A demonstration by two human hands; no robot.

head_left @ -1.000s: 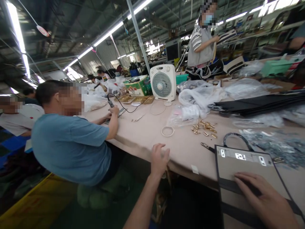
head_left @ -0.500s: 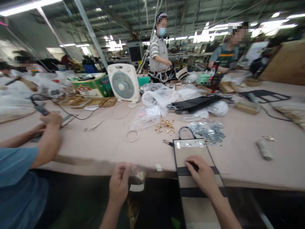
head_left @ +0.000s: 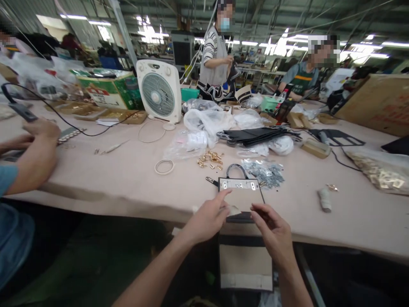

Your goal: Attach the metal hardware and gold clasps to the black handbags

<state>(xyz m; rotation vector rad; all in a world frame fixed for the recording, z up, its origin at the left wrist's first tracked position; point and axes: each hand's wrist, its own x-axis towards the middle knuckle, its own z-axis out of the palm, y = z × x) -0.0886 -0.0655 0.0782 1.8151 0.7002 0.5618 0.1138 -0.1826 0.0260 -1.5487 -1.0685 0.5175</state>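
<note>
Long lights (head_left: 73, 17) are glowing beyond the cloth-covered bench (head_left: 105, 175). A handled bag panel (head_left: 246, 265) is lying across its near edge. Over it, the left hand (head_left: 209, 216) is pinching a small pale piece (head_left: 235, 210), while the right hand (head_left: 275, 227) is curling loosely; I can't tell whether it's holding anything.

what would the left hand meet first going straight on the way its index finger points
Likely the upper part of the bag panel, near its metal fittings; the left hand appears to be over it, though one view leaves the depth unclear.
</note>
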